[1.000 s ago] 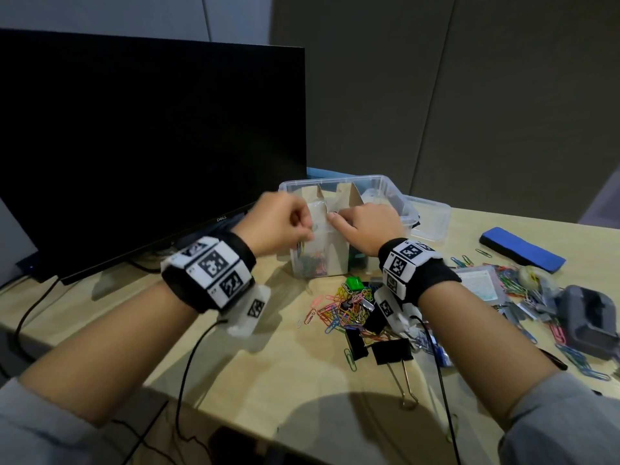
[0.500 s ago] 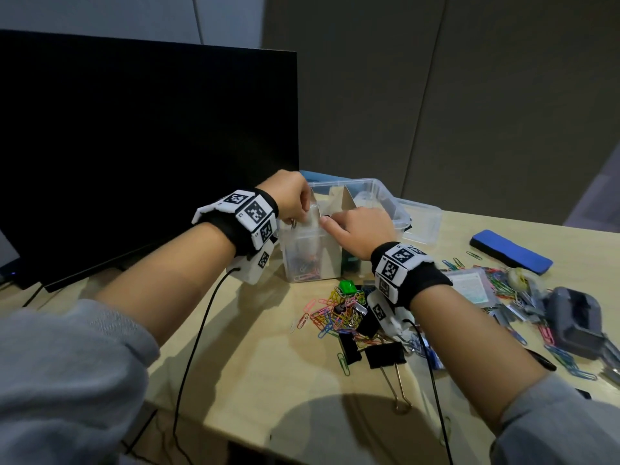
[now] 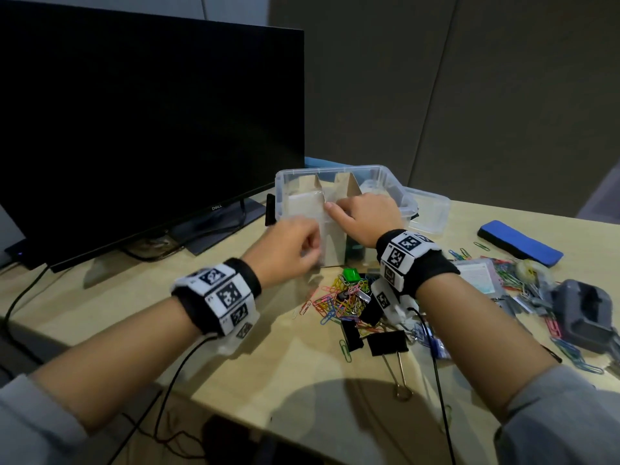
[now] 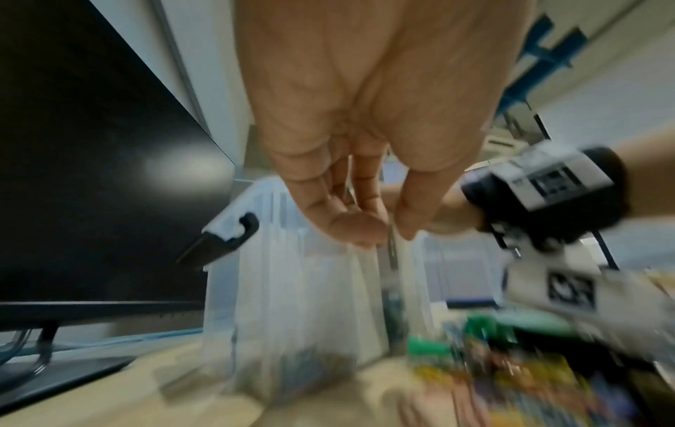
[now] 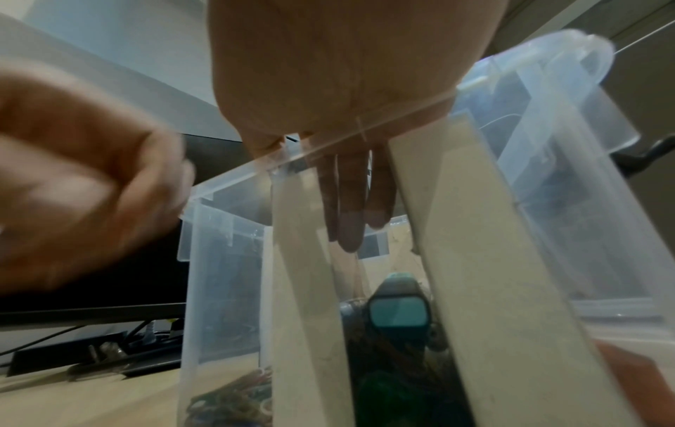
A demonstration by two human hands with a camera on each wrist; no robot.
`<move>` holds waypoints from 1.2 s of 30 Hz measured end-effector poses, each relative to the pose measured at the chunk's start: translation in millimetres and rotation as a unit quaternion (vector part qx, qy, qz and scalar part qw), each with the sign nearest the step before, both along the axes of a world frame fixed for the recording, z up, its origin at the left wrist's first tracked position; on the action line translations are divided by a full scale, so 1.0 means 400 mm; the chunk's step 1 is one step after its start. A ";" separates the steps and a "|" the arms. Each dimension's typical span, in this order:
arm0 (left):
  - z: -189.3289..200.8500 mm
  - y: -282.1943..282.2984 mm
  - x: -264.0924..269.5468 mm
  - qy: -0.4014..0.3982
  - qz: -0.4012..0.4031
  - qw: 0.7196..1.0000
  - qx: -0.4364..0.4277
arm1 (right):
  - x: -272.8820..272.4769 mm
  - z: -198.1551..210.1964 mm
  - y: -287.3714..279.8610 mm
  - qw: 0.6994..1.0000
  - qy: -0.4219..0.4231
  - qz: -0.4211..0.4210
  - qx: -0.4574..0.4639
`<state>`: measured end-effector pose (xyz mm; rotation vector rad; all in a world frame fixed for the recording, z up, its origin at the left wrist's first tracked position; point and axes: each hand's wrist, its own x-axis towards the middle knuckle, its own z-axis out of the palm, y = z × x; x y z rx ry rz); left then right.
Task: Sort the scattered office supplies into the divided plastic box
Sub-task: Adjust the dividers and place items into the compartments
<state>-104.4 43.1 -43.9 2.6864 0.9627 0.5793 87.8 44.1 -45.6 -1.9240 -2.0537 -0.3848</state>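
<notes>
Box (image 3: 385,176) at desk's rear by the monitor (image 3: 134,129); my right hand (image 3: 365,218) reaches straight-fingered into its middle slot, my left hand (image 3: 292,245) pinches something thin — unidentifiable — at the near wall: release low, inside dividers.

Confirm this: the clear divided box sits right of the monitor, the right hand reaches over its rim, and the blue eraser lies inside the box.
One thing is wrong. The blue eraser lies on the desk, right of the clear divided box, as the head view shows. The box does sit right of the monitor, and the right hand does reach over its rim.
</notes>
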 end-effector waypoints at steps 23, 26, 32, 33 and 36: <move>-0.083 -0.021 0.037 0.190 -0.019 0.973 -0.129 | 0.000 -0.002 0.004 1.000 0.011 0.012 -0.008; -0.027 -0.005 0.015 0.105 -0.016 0.984 -0.144 | 0.000 -0.001 0.004 1.000 0.006 0.009 -0.006; 0.131 0.045 -0.012 -0.005 0.045 0.996 -0.081 | 0.002 -0.002 0.003 1.000 0.010 0.006 -0.004; 0.149 0.057 -0.011 -0.015 0.058 0.996 -0.068 | 0.001 -0.001 0.003 1.000 0.008 0.005 -0.005; 0.179 0.100 0.014 -0.002 0.092 0.994 -0.059 | -0.002 0.002 0.000 1.000 0.003 0.003 -0.010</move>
